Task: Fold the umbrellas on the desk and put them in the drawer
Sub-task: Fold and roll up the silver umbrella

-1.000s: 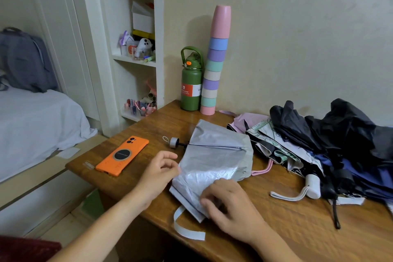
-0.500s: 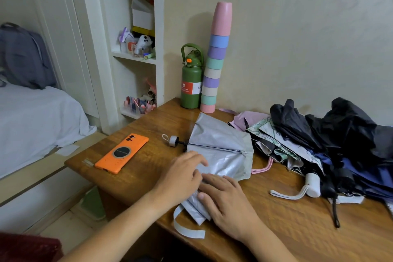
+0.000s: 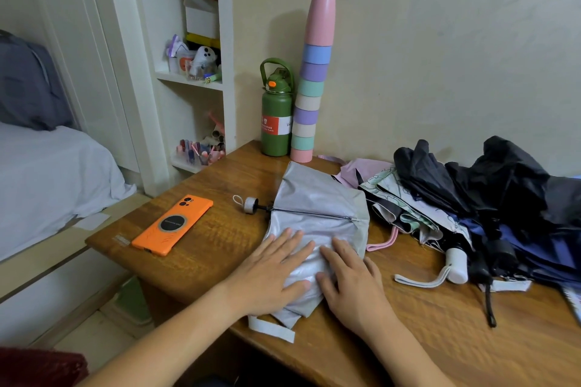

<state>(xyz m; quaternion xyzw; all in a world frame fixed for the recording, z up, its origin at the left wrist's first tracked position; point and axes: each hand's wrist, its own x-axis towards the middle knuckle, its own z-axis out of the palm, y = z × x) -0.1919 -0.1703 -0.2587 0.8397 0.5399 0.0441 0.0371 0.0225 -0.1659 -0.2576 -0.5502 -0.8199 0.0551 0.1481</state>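
A silver-grey umbrella [image 3: 317,198] lies collapsed and flat on the wooden desk [image 3: 220,239], its small grey cap pointing left and its strap hanging over the front edge. My left hand [image 3: 273,273] presses flat on the near part of its fabric, fingers straight. Right beside it my right hand [image 3: 349,279] lies flat on the same fabric. To the right sits a heap of unfolded umbrellas [image 3: 490,198]: pink, patterned white, black and dark blue, with a white handle sticking out at the front.
An orange phone [image 3: 173,224] lies on the desk's left part. A green bottle [image 3: 276,116] and a tall stack of pastel cups [image 3: 311,97] stand at the back by the wall. White shelves and a bed are to the left.
My left hand moved right from the desk's edge onto the silver fabric and flattened out. My right hand slid up the fabric beside it. The umbrella's near flap now lies folded flat.
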